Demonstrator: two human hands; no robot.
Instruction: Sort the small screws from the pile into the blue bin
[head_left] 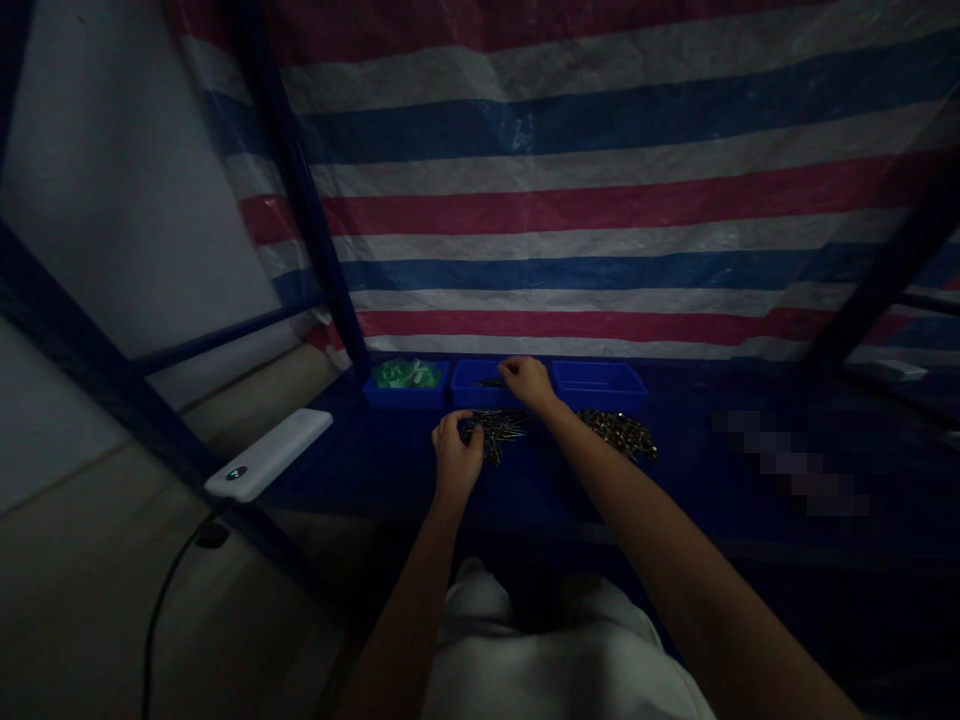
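Observation:
My left hand (456,458) rests at the left edge of a pile of small dark screws (496,430) on the blue table, its fingers curled in a pinch on some of them. My right hand (527,381) reaches over the middle blue tray (474,385), fingers closed in a pinch; what they hold is too small to make out. To the left of that tray stands a blue tray of green plastic pieces (407,378), to its right a third blue tray (600,384). A second pile of brassy small parts (621,432) lies to the right.
A white power bank (268,453) with a dark cable lies on the table's left corner. Blue metal frame posts (300,190) stand at the left and right. A red, white and blue striped tarp (600,180) hangs behind the trays.

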